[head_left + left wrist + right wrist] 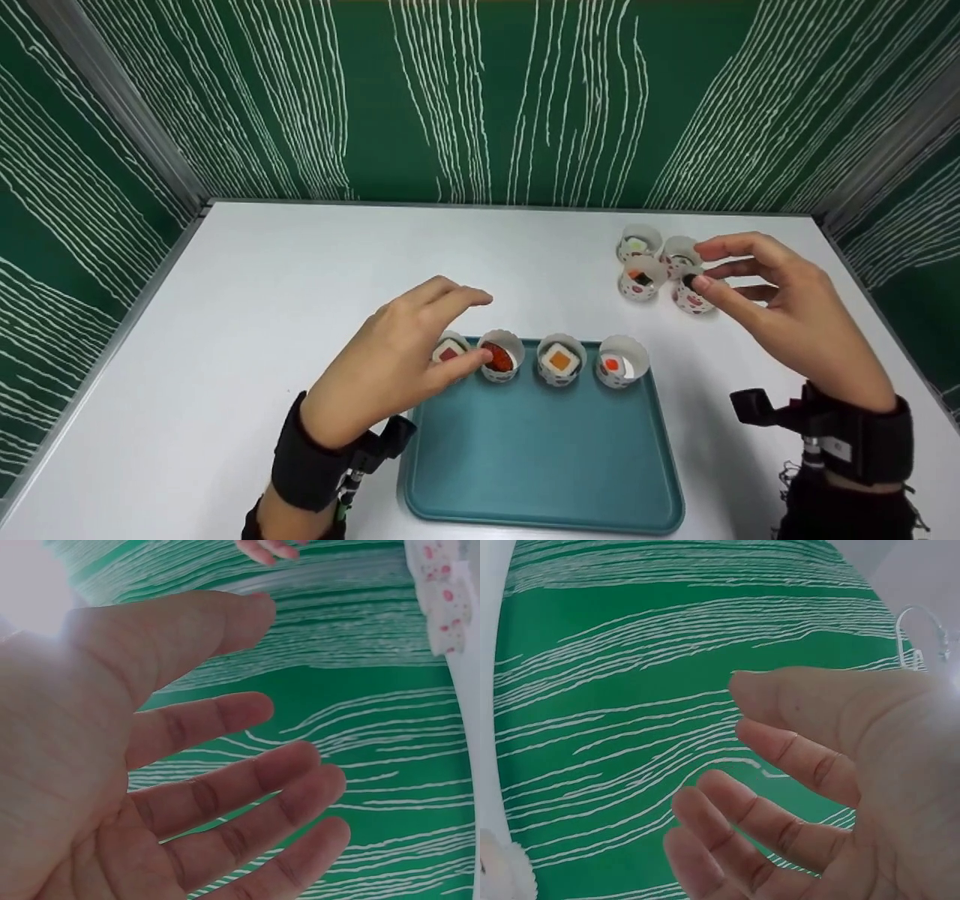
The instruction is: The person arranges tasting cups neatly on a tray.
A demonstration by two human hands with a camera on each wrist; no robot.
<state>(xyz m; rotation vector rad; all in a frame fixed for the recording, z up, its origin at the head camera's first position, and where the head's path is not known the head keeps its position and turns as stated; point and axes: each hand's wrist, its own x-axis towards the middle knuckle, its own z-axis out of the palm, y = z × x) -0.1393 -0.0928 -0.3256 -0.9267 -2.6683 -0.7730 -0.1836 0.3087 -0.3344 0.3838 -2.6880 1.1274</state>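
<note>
My left hand (394, 349) hovers with fingers apart over the far left part of a teal tray (547, 465). In the head view its thumb overlaps a paper cup holding a red roe-like sushi piece (499, 358), and it partly covers the leftmost cup. Loosely bent and holding nothing, my right hand (791, 311) is raised beside a cluster of patterned paper cups at the back right. Its thumb partly hides the nearest cup (694, 301), which has a dark piece in it. Both wrist views show bare palms, the left (67, 765) and the right (907, 772).
Along the tray's far edge stand cups with sushi pieces, including an orange-centred one (559, 361) and a red-and-white one (615, 366). The cluster includes a cup with an orange and dark piece (641, 277). Green white-streaked walls (510, 105) enclose the white table (187, 360).
</note>
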